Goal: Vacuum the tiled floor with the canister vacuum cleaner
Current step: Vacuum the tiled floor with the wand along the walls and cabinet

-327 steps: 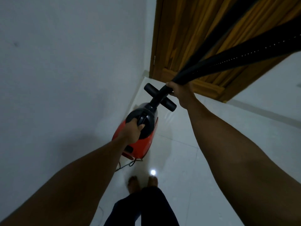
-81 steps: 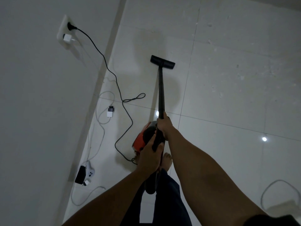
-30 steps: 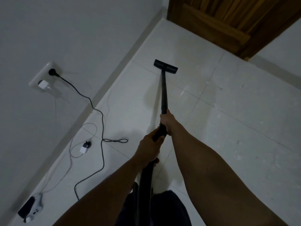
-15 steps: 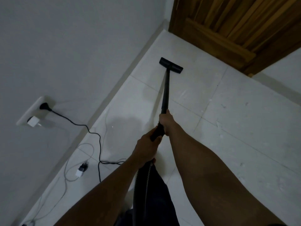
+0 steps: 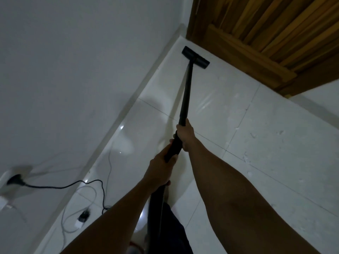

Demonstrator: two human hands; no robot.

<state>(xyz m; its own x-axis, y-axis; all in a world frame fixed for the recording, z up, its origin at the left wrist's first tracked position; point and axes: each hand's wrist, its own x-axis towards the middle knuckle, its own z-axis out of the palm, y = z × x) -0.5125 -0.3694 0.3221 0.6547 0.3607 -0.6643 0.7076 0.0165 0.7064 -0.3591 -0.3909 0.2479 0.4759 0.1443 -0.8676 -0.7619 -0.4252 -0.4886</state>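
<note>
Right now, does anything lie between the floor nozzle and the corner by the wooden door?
Nothing visible does. The floor nozzle rests on bare tile just short of the wooden door; the black cable lies well back by the wall socket.

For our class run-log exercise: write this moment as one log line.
phase: vacuuming | left hand: grips wand, lower | right hand: grips wand, higher | nozzle: on tiled floor by wooden door

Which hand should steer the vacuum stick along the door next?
Probably the right hand: it grips the stick farther forward, nearer the brush head and the door. The left hand holds the back end.
</note>
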